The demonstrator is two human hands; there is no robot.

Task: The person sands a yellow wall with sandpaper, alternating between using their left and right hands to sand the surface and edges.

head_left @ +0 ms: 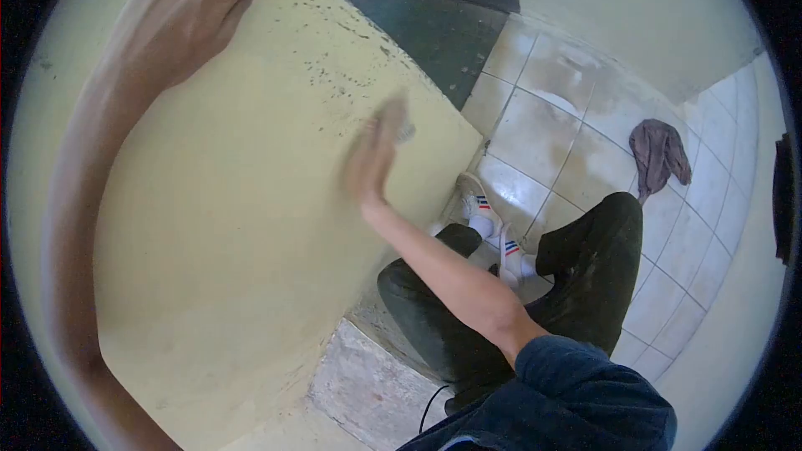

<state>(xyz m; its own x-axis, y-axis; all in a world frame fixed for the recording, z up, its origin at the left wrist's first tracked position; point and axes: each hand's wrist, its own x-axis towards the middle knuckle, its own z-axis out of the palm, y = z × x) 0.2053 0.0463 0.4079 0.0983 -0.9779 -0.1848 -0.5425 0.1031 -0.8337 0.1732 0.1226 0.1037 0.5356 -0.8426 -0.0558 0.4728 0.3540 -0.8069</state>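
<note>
A pale yellow wall [225, 225] fills the left and middle of the view, its paint chipped and speckled along the upper right edge. Against its upper left part rests my left hand [205, 0], fingers stretched toward the chipped edge and partly cut off by the frame. My right hand [372, 154] is over the wall's right half, just below the chipped patch. Motion smears its fingers, which point upward. Beside them shows a small greyish patch [406, 132]; I cannot make out whether it is held or is a mark on the wall.
My bent legs in dark trousers [593, 267] and white striped shoes [511, 255] are below right. A brownish cloth [660, 154] lies on the stained tile floor [535, 129]. A worn pale ledge [368, 380] is at the bottom, with a thin black cord [428, 409] near it.
</note>
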